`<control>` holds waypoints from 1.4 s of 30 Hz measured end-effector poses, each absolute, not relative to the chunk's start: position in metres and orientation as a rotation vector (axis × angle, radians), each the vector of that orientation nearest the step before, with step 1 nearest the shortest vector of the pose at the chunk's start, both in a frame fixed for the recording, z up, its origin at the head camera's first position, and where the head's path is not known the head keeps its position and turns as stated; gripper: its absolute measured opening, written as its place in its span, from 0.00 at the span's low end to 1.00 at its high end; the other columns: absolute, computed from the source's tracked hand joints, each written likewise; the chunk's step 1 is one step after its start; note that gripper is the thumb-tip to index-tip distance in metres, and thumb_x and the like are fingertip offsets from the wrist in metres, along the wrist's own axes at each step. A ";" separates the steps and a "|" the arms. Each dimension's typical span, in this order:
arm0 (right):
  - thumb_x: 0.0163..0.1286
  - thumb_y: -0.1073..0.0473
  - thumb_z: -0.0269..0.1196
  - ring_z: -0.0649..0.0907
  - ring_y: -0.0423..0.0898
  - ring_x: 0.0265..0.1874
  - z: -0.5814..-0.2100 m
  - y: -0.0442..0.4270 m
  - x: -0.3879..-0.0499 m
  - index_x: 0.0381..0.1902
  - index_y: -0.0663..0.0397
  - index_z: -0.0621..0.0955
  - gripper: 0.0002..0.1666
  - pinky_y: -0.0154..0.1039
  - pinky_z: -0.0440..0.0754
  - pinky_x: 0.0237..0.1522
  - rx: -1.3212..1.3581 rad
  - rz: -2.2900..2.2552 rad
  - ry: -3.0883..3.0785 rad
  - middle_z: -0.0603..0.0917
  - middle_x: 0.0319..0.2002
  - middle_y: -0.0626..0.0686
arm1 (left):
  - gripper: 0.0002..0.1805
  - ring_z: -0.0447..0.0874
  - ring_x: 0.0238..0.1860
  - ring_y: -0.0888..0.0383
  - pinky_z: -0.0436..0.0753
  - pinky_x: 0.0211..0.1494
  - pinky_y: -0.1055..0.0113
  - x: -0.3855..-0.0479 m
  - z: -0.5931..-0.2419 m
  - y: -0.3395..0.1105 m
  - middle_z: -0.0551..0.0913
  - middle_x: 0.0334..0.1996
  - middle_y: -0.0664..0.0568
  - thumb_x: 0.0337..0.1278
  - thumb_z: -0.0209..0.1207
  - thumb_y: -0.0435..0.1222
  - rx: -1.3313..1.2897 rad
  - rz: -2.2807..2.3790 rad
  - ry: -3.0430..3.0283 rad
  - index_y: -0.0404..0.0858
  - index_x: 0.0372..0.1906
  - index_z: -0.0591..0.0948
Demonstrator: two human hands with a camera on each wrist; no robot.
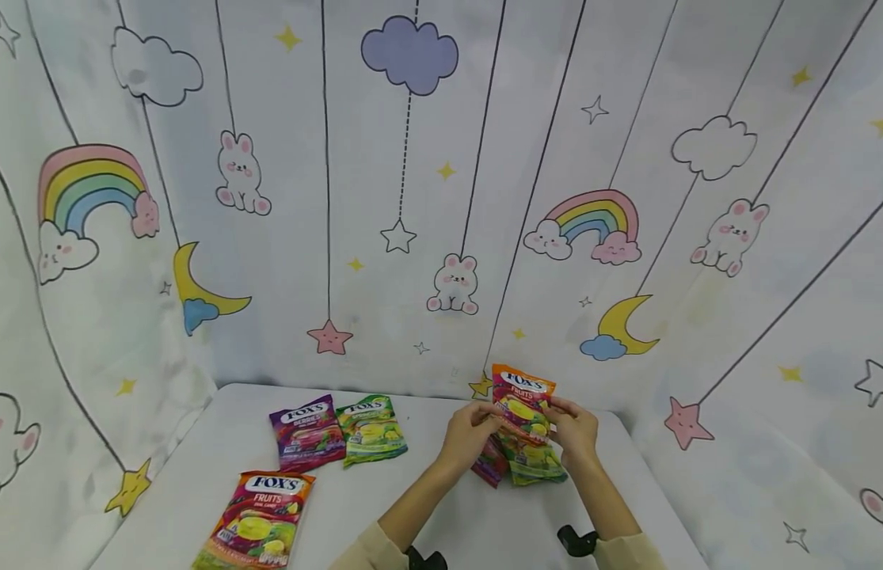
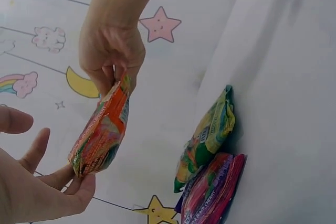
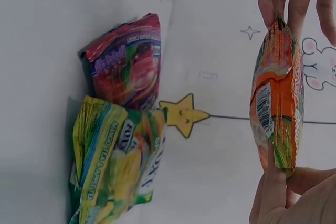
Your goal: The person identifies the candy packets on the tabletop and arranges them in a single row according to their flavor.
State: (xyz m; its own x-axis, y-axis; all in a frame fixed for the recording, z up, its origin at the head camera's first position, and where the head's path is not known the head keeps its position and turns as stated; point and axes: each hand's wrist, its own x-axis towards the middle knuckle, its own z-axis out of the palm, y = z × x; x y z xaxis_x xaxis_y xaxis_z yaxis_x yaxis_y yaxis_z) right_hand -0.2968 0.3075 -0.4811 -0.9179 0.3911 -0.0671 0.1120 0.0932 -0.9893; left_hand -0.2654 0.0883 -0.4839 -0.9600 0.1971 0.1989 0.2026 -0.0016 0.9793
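An orange-topped FOX'S Fruits packet (image 1: 523,405) is held up above the white table between both hands. My left hand (image 1: 471,434) pinches its left edge and my right hand (image 1: 575,431) pinches the opposite edge. In the left wrist view the packet (image 2: 102,129) hangs between the left hand (image 2: 47,187) and the right hand (image 2: 113,45). The right wrist view shows its side seam (image 3: 281,98), clear of the packets behind. Behind and below it are a green packet (image 1: 535,465) and a dark red berry packet (image 1: 490,462), both partly hidden in the head view.
On the left of the table (image 1: 370,507) lie a purple Berries packet (image 1: 309,435) and a green packet (image 1: 372,431) side by side. Nearer the front left is another orange Fruits packet (image 1: 259,518). A patterned curtain (image 1: 412,158) stands behind the table.
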 end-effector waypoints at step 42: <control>0.76 0.64 0.64 0.81 0.48 0.43 -0.480 0.251 -0.287 0.61 0.64 0.80 0.18 0.34 0.82 0.30 -0.391 2.010 -2.198 0.82 0.50 0.57 | 0.13 0.75 0.68 0.40 0.75 0.68 0.39 -0.230 -0.486 0.033 0.81 0.64 0.44 0.70 0.59 0.37 -0.311 -2.236 -2.119 0.36 0.53 0.84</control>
